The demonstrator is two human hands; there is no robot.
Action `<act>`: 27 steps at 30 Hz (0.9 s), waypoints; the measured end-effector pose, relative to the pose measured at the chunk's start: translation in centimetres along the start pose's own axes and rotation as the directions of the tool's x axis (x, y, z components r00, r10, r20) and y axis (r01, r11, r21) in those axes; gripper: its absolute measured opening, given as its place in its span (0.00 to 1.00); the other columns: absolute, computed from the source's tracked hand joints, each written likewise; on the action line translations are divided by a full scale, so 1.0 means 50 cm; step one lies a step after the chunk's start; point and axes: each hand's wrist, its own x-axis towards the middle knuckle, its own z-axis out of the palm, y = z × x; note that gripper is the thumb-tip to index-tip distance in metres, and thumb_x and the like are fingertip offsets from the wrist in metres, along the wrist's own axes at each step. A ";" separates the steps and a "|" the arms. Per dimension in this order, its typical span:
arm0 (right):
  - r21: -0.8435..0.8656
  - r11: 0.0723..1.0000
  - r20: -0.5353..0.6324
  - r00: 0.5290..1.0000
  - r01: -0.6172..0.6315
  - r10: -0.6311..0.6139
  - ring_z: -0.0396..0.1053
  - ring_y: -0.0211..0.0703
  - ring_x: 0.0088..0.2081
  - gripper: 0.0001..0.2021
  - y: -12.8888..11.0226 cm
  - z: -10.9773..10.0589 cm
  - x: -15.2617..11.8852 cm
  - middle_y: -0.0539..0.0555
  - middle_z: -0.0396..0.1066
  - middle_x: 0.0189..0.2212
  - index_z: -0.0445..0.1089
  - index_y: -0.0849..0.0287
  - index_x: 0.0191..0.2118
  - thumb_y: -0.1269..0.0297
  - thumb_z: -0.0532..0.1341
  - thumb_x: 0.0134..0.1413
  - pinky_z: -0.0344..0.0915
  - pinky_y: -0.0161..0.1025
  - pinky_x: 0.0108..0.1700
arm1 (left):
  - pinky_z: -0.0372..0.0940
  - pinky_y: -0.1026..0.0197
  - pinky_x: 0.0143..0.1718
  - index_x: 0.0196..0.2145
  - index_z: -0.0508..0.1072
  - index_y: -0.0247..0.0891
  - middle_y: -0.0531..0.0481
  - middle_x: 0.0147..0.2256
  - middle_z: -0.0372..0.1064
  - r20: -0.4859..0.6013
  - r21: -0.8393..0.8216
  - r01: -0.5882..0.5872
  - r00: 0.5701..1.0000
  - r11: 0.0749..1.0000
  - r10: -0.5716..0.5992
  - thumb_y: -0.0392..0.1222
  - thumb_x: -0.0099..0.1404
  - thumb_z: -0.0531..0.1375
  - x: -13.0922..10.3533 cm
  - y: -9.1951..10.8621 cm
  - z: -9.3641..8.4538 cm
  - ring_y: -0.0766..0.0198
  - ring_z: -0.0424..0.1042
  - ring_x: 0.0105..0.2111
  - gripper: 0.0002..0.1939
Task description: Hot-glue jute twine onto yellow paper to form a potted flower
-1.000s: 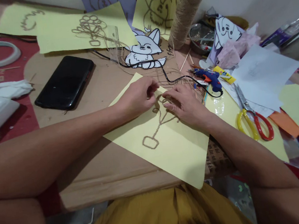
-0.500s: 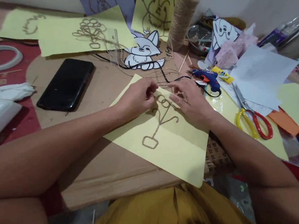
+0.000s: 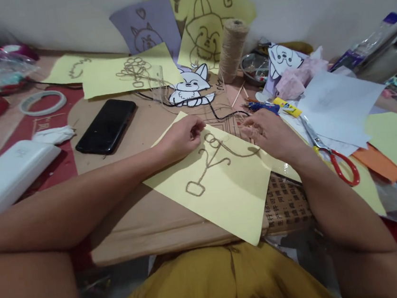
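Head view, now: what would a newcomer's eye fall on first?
Likely the twine outline mid-view on the yellow sheet, with a strand curving toward the right hand. Then perhaps the tall twine spool beyond the sheet, and the scissors with a red handle loop, toward the right.

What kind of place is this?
Probably a craft corner, though I can't tell whether it's in a home or workshop. There's a big spool of twine, scissors, and a yellow sheet with a twine design on it.
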 end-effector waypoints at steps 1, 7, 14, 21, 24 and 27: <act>-0.009 1.000 0.021 0.999 -0.025 0.025 0.71 0.59 0.55 0.19 -0.001 0.001 0.001 0.66 0.77 0.51 0.77 0.60 0.48 0.50 0.57 0.73 0.66 0.54 0.57 | 0.66 0.62 0.35 0.43 0.74 0.36 0.48 0.37 0.74 0.003 -0.002 -0.005 1.000 1.000 0.005 0.30 0.57 0.60 0.000 -0.001 -0.001 0.64 0.71 0.31 0.15; -0.071 0.994 0.238 0.966 -0.083 0.098 0.74 0.55 0.49 0.12 -0.025 0.011 0.003 0.62 0.79 0.49 0.76 0.59 0.45 0.57 0.59 0.72 0.66 0.48 0.50 | 0.69 0.60 0.37 0.43 0.74 0.35 0.47 0.38 0.74 0.055 0.036 -0.046 0.997 0.998 0.044 0.32 0.57 0.60 0.003 -0.005 -0.014 0.62 0.73 0.34 0.15; 0.045 0.991 0.404 0.910 -0.127 0.099 0.74 0.47 0.40 0.13 -0.053 -0.021 -0.006 0.58 0.81 0.42 0.75 0.59 0.45 0.55 0.59 0.73 0.62 0.40 0.40 | 0.73 0.56 0.48 0.49 0.74 0.35 0.44 0.43 0.76 0.051 -0.040 -0.083 0.995 0.996 0.085 0.33 0.58 0.59 -0.001 -0.013 -0.026 0.58 0.77 0.42 0.20; 0.023 0.998 0.328 0.944 -0.051 0.041 0.72 0.45 0.38 0.14 -0.051 -0.027 -0.012 0.56 0.79 0.38 0.74 0.57 0.37 0.53 0.61 0.70 0.60 0.40 0.38 | 0.73 0.58 0.45 0.44 0.76 0.36 0.46 0.40 0.77 -0.055 -0.056 -0.111 0.993 0.992 0.108 0.34 0.58 0.60 0.004 -0.022 -0.013 0.60 0.77 0.39 0.15; -0.002 0.996 0.268 0.960 0.085 -0.082 0.73 0.51 0.45 0.12 -0.055 -0.006 -0.015 0.58 0.79 0.42 0.76 0.58 0.40 0.53 0.66 0.65 0.62 0.43 0.44 | 0.71 0.60 0.41 0.42 0.78 0.36 0.46 0.39 0.77 -0.153 0.087 -0.130 0.978 0.988 0.142 0.34 0.59 0.60 -0.003 -0.012 -0.008 0.62 0.75 0.36 0.13; -0.061 0.984 0.204 0.967 0.165 -0.150 0.69 0.59 0.55 0.13 -0.063 0.024 -0.017 0.61 0.77 0.49 0.78 0.58 0.45 0.56 0.71 0.60 0.62 0.48 0.53 | 0.69 0.62 0.38 0.42 0.78 0.36 0.47 0.38 0.77 -0.146 0.116 -0.141 0.977 0.983 0.157 0.34 0.60 0.61 -0.008 -0.006 -0.004 0.63 0.73 0.33 0.12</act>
